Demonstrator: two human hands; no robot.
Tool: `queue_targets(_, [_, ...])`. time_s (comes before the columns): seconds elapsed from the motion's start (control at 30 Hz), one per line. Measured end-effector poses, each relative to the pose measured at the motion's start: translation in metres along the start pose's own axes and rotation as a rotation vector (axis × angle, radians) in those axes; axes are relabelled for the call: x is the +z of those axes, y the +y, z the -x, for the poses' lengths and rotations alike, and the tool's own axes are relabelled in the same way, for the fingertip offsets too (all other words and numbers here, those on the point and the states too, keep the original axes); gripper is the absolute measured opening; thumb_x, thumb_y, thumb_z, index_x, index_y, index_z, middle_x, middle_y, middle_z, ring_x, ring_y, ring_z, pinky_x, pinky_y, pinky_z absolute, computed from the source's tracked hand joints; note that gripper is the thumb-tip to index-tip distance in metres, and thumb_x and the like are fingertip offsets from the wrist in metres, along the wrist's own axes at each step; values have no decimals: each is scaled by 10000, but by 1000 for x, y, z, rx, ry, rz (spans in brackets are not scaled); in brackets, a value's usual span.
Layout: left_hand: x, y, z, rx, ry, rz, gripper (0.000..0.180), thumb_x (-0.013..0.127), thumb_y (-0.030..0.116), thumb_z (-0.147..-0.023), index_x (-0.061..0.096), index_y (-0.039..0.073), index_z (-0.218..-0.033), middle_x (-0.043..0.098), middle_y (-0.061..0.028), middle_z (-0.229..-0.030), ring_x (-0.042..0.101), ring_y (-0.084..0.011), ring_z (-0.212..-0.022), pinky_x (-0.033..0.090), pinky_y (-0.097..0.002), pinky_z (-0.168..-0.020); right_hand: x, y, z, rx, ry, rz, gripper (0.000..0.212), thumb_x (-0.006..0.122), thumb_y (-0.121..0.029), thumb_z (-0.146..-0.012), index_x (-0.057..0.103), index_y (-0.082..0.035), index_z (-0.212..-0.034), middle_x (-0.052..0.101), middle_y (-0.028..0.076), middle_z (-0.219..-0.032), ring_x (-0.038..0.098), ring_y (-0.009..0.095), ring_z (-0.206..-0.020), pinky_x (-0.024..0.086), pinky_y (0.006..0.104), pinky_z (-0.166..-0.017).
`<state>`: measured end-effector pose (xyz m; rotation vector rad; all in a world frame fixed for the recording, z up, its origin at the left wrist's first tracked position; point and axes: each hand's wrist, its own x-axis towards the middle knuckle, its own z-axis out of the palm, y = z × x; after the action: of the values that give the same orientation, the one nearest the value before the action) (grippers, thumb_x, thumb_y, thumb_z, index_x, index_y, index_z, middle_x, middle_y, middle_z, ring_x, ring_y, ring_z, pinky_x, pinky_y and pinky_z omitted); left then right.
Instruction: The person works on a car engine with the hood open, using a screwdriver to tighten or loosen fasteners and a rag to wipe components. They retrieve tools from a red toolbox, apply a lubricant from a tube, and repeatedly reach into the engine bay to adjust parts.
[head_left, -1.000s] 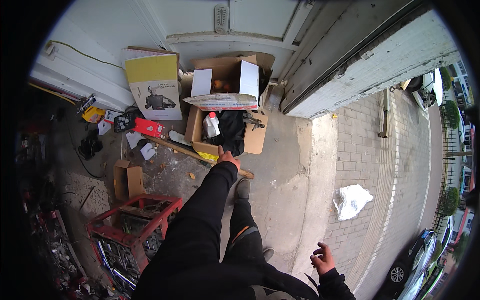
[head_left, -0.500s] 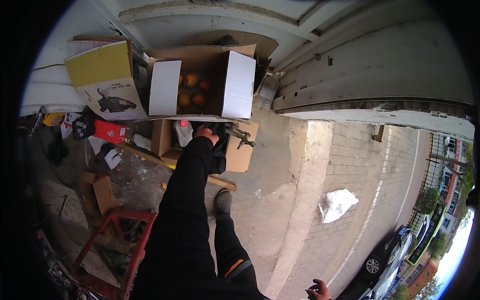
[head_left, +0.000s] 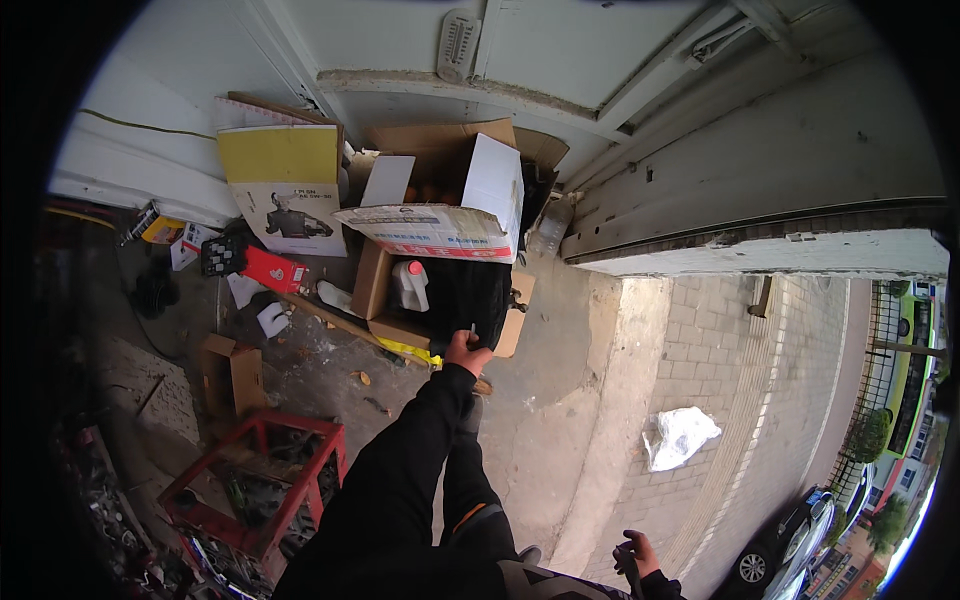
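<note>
My left hand (head_left: 467,353) is stretched out in a black sleeve to the near edge of a low open cardboard box (head_left: 380,290). It is closed around a small thin grey object (head_left: 473,329) that pokes up from the fist. Inside that box stand a white plastic jug with a red cap (head_left: 410,285) and dark stuff (head_left: 470,290). A larger white and brown box (head_left: 450,195) rests on top at the back. My right hand (head_left: 638,550) hangs low at the right by something dark; whether it grips it is unclear.
A yellow and white carton (head_left: 285,185) leans on the wall at left, with a red tool (head_left: 270,268) and a wooden stick (head_left: 335,322) below it. Near my legs are a small cardboard box (head_left: 235,370) and a red metal rack (head_left: 260,480). A white plastic bag (head_left: 680,437) lies on the paving.
My left hand has drawn back from inside the low box to its near edge, now closed on a thin grey object. The view has swung and pulled away from the boxes.
</note>
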<state>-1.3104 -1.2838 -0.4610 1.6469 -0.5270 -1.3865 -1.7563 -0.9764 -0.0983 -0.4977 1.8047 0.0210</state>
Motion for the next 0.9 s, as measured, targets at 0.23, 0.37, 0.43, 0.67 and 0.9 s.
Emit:
queue_targets(0.23, [-47, 150, -11, -85, 49, -269, 421, 777, 415, -990, 661, 19, -909, 661, -66, -831, 619, -194, -800, 519, -381, -783, -2, 2, -11, -179, 17, 67, 669, 780, -122, -959, 454, -19, -1534, 703, 153, -1113, 724, 224, -818, 598, 364, -676])
queue_targets(0.37, [-45, 206, 82, 146, -357, -358, 337, 758, 341, -1013, 673, 25, -930, 638, -29, -830, 582, -149, -788, 496, -332, -758, -14, 11, -22, -201, 20, 104, 680, 782, -119, -951, 453, -13, -1537, 699, 162, -1125, 714, 226, -780, 594, 368, -660])
queue_targets(0.43, [-45, 212, 146, 199, -464, -160, 231, 783, 245, -993, 668, 46, -966, 634, 19, -870, 566, -103, -805, 486, -290, -762, -18, 12, -21, -170, 13, 85, 678, 782, -117, -949, 457, -15, -1535, 700, 158, -1124, 715, 223, -784, 594, 367, -669])
queue_targets(0.67, [-70, 206, 196, 256, -208, -5, 217, 784, 18, -862, 614, 69, -987, 615, 28, -920, 577, -91, -839, 503, -279, -794, -35, -24, -7, -334, 3, 67, 662, 777, -119, -964, 455, -31, -1536, 695, 126, -1074, 688, 200, -744, 571, 357, -621])
queue_targets(0.9, [-95, 201, 171, 309, -143, -139, 213, 776, 16, -859, 601, 65, -972, 616, 19, -912, 576, -103, -819, 504, -296, -780, -39, -51, 19, -390, 40, 75, 687, 775, -149, -966, 439, -32, -1554, 690, 124, -1089, 688, 194, -735, 561, 346, -608])
